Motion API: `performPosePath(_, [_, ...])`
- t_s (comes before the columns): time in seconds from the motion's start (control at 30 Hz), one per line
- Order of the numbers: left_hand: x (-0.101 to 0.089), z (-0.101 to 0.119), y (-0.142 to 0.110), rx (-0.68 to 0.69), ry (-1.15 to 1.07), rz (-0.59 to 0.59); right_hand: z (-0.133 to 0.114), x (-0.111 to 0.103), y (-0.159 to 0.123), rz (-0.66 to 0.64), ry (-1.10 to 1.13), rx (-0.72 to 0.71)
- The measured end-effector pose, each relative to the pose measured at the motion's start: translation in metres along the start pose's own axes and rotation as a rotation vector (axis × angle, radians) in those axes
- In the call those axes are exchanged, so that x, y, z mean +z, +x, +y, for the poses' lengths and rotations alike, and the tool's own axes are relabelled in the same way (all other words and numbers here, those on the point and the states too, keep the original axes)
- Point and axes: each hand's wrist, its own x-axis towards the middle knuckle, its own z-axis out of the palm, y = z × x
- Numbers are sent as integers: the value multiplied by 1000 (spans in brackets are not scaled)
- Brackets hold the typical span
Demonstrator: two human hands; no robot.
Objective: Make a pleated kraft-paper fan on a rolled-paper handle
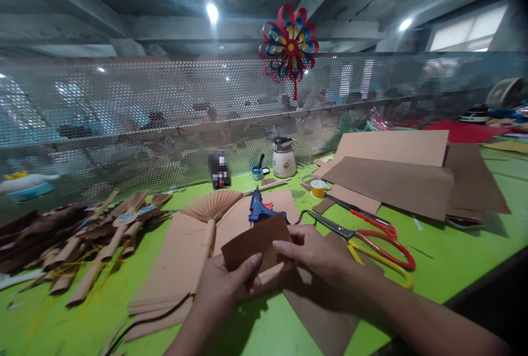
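Note:
Between my two hands is a small rectangle of brown paper (251,243), raised a little above the table. My left hand (231,284) pinches its lower left part, the thumb lying on the front face. On the right side my right hand (305,248) grips the edge between thumb and fingers. Just behind the paper lies a blue glue gun (259,207). A pleated paper fan (211,207) with a rolled handle rests on a stack of tan paper (165,268) to the left. Scissors with red and yellow handles (358,235) lie right of my right hand.
Large brown paper sheets (391,185) are piled at the right. Several rolled paper pieces (111,235) lie at the left. A white bottle (284,160), a small blue jar (258,173) and a yellow spool (318,189) stand before the perforated metal screen (185,97), where a paper flower (291,45) hangs.

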Motion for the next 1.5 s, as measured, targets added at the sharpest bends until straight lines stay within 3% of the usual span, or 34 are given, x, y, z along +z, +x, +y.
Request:
performPosePath(0.33, [2,6,-3,11,-15,29,19,0,3,-16,-63,17])
performPosePath(0.57, [1,4,-4,76,-87,-133,11,0,2,40,-29,-6])
performPosePath(0.73, [0,-2,-1,-49,-138,-130,6,-1,1,28,-79,-33])
performPosePath(0.9, [-3,-4,4,-92,-90,-161,6,-2,1,-22,-57,-29])
performPosePath(1.2, [-1,7,-1,-55,-162,-127,7,0,0,-12,-116,-15])
performPosePath(1.4, [3,16,-4,-70,-446,-89,6,1,0,2,-105,37])
performPosePath(1.5, [2,17,-3,-39,-474,-53,7,1,0,11,-98,61])
